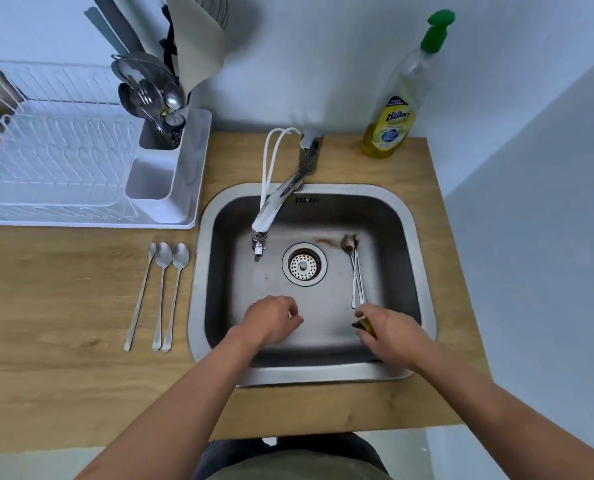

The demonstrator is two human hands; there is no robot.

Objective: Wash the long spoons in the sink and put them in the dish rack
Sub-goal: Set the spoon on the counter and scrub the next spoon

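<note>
Two long spoons (355, 271) lie side by side on the floor of the steel sink (414, 237), right of centre in the frame, bowls toward the back beside a brown smear, handles pointing down toward the right hand (389, 332). That hand grasps a small dark and yellow object, perhaps a sponge (364, 326), its fingertips just at the spoon handle ends. The left hand (273, 320) hovers over the sink's front, fingers loosely curled, grasping nothing. The drain strainer (304, 264) sits at the sink's middle, with the faucet (275, 209) angled over it from the back. Three more long spoons (160, 292) lie on the wooden counter (63, 323) left of the sink. The white dish rack (63, 161) stands at upper left, its cutlery holder (157, 109) filled with utensils. A dish soap bottle (397, 109) stands at upper right.
</note>
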